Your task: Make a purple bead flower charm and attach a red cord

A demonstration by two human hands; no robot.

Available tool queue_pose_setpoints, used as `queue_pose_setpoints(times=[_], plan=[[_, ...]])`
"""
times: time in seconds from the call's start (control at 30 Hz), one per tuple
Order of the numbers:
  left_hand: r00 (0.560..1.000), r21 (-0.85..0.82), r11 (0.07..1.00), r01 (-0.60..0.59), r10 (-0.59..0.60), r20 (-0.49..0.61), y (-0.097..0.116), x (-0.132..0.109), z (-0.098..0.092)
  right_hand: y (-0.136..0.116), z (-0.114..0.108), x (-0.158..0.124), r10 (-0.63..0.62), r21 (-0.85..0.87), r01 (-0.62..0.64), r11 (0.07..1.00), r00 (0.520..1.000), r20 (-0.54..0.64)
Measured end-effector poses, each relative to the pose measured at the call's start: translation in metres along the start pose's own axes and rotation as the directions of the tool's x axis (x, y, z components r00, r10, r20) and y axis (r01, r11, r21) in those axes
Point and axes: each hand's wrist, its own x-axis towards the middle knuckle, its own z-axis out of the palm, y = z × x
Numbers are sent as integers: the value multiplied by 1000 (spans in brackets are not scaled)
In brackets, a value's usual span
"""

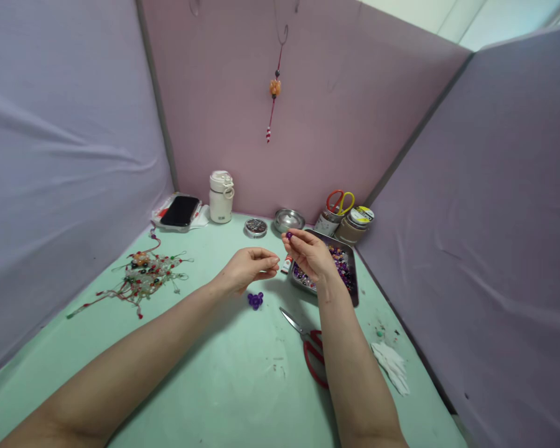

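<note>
Thumb and fingertips of my right hand (pixel 310 252) pinch a small purple bead (pixel 289 236) in front of the metal tray. My left hand (pixel 252 267) is closed in a pinch just to its left; whatever lies between those fingertips is too fine to make out. Below the left hand is a cluster of purple beads (pixel 255 300); I cannot tell whether it rests on the table or hangs from a thread. Red-handled scissors (pixel 303 333) lie with blades part open, partly hidden by my right forearm. Loose mixed beads fill the metal tray (pixel 356 286) behind my right hand.
Finished-looking beaded strings (pixel 149 277) lie in a tangle at left. Along the back stand a phone (pixel 181 211), a white bottle (pixel 221 198), a round tin (pixel 256 228), a metal bowl (pixel 289 221) and jars (pixel 353 225). A white glove (pixel 391 367) lies right. A beaded pendant (pixel 275 88) hangs above.
</note>
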Motion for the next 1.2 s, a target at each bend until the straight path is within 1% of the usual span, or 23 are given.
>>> queue_pose_setpoints(times=[0.23, 0.47, 0.6, 0.83, 0.97, 1.07, 1.2], plan=[[1000, -3, 1000, -6, 7, 20, -3, 2, -2, -3, 2, -2, 11, -25, -12, 1000, 999, -33], [1000, -5, 1000, -5, 5, 6, -3, 2, -2, -1, 0, -2, 11, -70, -14, 997, 999, -40], [1000, -5, 1000, 5, -5, -4, -3, 2, -2, -2, 1, -3, 17, -77, -18, 997, 1000, -23], [1000, -18, 1000, -4, 5, 15, -5, 4, -4, -1, -1, -2, 25, -64, -26, 998, 1000, -8], [1000, -19, 1000, -4, 4, 6, -6, 4, -5, -2, 0, -4, 21, -130, -19, 991, 1000, 16], [1000, -35, 999, -25, 25, 11, -8, 6, -6, -1, 3, -5, 20, -183, -12, 983, 999, 44], [999, -102, 994, -31, 33, 10, -9, 8, -7, 0, 6, -7, -7, -256, 33, 966, 995, 101]])
